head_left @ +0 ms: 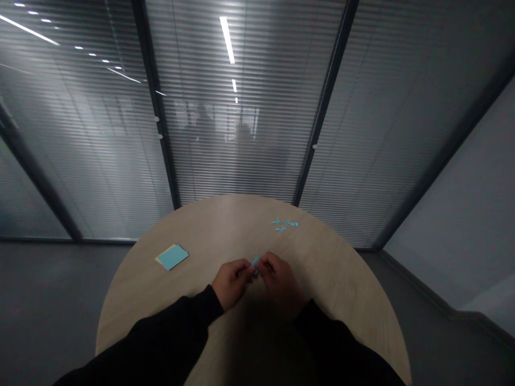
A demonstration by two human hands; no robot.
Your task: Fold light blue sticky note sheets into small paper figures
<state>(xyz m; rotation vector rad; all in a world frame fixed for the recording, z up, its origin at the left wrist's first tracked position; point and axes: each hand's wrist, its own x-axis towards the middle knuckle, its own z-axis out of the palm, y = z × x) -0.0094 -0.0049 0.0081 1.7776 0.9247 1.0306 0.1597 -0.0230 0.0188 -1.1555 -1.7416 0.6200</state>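
Observation:
A small folded piece of blue paper (255,261) is pinched between my two hands over the middle of the table. My left hand (232,281) grips its left side with thumb and fingers, and my right hand (279,279) closes on its right side. The fingers cover most of it, so its exact shape is hard to make out. Farther off to the right lie several small blue folded paper pieces (280,229), close together. On the left, a stack of square paper sheets (174,257) rests with a blue sheet on top and a yellowish edge showing beneath.
The round wooden table (137,300) has its curved far edge near a glass partition with blinds (237,161). Dark frame posts (328,96) divide the glass. A pale wall (466,214) stands at the right, and grey floor (52,305) surrounds the table.

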